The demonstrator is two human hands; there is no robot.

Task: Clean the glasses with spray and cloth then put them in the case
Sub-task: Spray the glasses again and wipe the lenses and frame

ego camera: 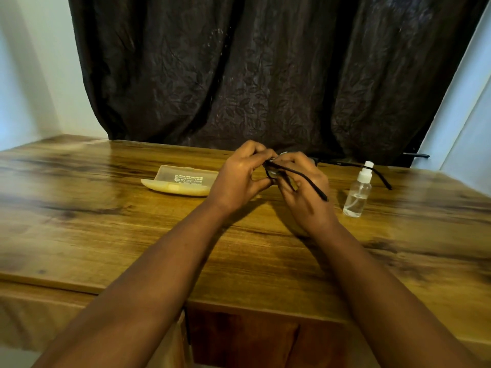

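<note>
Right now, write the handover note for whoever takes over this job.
Left hand and right hand both hold the glasses above the table, fingers at one lens; any cloth is hidden.
Case lies open left of the hands. Spray stands upright to their right.
Done: glasses picked up.
Left: finish wiping, fold the glasses, case them.
</note>
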